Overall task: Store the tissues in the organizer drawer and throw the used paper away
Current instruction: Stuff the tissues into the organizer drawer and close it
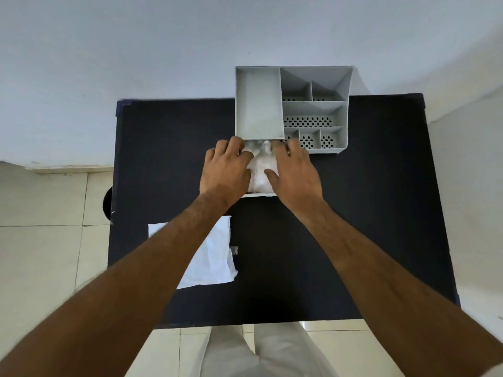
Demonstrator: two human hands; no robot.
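Observation:
A grey organizer with several compartments stands at the far edge of the black table. Its white drawer is pulled out toward me from under the left compartment. White tissues lie bunched in the drawer. My left hand presses on the tissues from the left, fingers spread and curled over them. My right hand presses on them from the right, thumb resting on the pile. A flat white sheet of paper lies on the table near me, partly hidden under my left forearm.
The black table fills the middle of the view, with a white wall behind the organizer. Pale floor tiles show at the left and below the table's near edge. A dark round object peeks out at the table's left side.

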